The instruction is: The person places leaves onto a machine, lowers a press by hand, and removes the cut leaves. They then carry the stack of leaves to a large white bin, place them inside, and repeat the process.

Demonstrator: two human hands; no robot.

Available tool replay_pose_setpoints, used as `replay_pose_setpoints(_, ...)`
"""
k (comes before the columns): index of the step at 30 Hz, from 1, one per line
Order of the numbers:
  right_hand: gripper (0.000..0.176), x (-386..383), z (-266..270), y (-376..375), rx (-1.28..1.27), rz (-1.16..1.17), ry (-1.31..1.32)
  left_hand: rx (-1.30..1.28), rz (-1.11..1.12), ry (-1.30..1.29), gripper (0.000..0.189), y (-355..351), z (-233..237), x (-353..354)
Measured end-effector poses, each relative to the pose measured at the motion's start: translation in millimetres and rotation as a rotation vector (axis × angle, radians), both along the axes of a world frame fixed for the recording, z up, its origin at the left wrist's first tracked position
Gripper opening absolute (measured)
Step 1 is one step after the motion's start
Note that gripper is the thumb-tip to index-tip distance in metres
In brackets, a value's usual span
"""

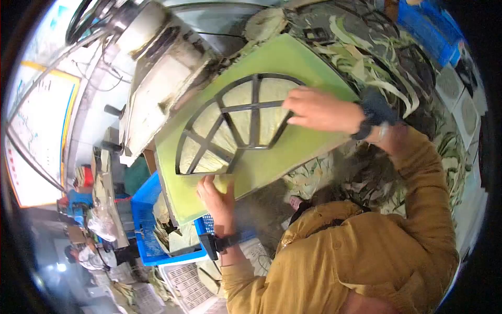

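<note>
A black fan-shaped cutting die (254, 125), divided into several cells, lies on a green board (293, 57). Pale, leaf-like sheet material (222, 137) shows through its cells. The curled fingers of my right hand (321, 109) hold the die's right end; that end is partly hidden under them. At the lower left end, my left hand (215, 201) has its fingertips against the die's edge, thumb and fingers apart. Both wrists wear dark bands.
A blue crate (144, 246) with scraps stands below the board's left side. Machinery with a pale panel (157, 99) is at upper left. Leafy strips (366, 65) pile up beyond the board. Another person (97, 257) is at far lower left.
</note>
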State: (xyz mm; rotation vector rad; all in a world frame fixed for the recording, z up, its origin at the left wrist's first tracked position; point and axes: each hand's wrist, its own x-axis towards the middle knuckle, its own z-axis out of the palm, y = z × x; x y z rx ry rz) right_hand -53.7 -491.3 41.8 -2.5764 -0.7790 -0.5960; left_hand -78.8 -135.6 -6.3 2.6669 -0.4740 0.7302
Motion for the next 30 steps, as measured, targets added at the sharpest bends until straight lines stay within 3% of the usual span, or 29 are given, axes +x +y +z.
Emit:
replay_pose_setpoints(2, 0.027, 29, -15, 31, -0.12, 0.017, -0.025, 0.087, -0.017, 0.079, 0.044, 0, 7, 11)
replay_pose_setpoints(4, 0.027, 60, -26, 46, -0.163, -0.229, 0.192, 0.134, -0.071, 0.05, 0.04, 8, 6, 20)
replay_pose_setpoints(5, 0.027, 68, -23, 49, -0.188, -0.22, 0.187, 0.212, -0.138, 0.024, 0.036, 10, 9, 23)
replay_pose_setpoints(7, 0.028, 72, -28, 49, -0.129, -0.224, 0.454, 0.203, -0.172, 0.047, 0.03, 15, 15, 21)
replay_pose_setpoints(9, 0.027, 40, -22, 57, -0.079, -0.272, 0.524, 0.216, -0.255, 0.123, 0.027, 25, 21, 14)
replay_pose_setpoints(10, 0.027, 24, -32, 58, 0.083, -0.158, 0.402, 0.227, -0.302, 0.125, 0.024, 33, 20, 4)
replay_pose_setpoints(11, 0.027, 3, -28, 62, 0.056, -0.162, 0.414, 0.189, -0.371, 0.152, 0.024, 39, 19, -6)
replay_pose_setpoints(13, 0.027, -11, -14, 72, 0.034, -0.182, 0.434, 0.079, -0.469, 0.17, 0.028, 50, 11, -18)
replay_pose_setpoints(16, 0.025, -12, 3, 80, -0.084, -0.234, 0.766, 0.129, -0.539, 0.207, 0.033, 57, 9, -14)
replay_pose_setpoints(17, 0.025, -4, 10, 76, -0.086, -0.248, 0.767, 0.123, -0.552, 0.205, 0.033, 58, 17, -11)
replay_pose_setpoints(19, 0.027, 17, 24, 65, -0.153, 0.008, 0.891, 0.11, -0.642, 0.382, 0.035, 60, 47, 2)
replay_pose_setpoints(20, 0.032, 24, 43, 69, -0.015, 0.065, 0.972, 0.05, -0.637, 0.422, 0.036, 60, 59, 6)
replay_pose_setpoints(21, 0.032, 27, 64, 74, -0.018, 0.065, 0.968, 0.048, -0.637, 0.418, 0.036, 63, 73, 10)
replay_pose_setpoints(23, 0.028, 26, 93, 77, -0.133, -0.052, 0.837, 0.216, -0.582, 0.744, 0.036, 72, 95, 17)
replay_pose_setpoints(25, 0.029, 26, 94, 71, -0.19, -0.003, 0.695, 0.176, -0.604, 0.681, 0.036, 79, 99, 22)
replay_pose_setpoints(27, 0.027, 17, 105, 72, -0.005, -0.083, 0.963, 0.062, -0.672, 0.356, 0.036, 78, 101, 26)
replay_pose_setpoints(28, 0.027, 11, 109, 69, -0.01, -0.084, 0.953, 0.089, -0.657, 0.285, 0.039, 75, 107, 27)
replay_pose_setpoints(30, 0.029, -3, 112, 54, 0.494, -0.286, 1.234, -0.018, -0.543, 0.145, 0.041, 62, 108, 30)
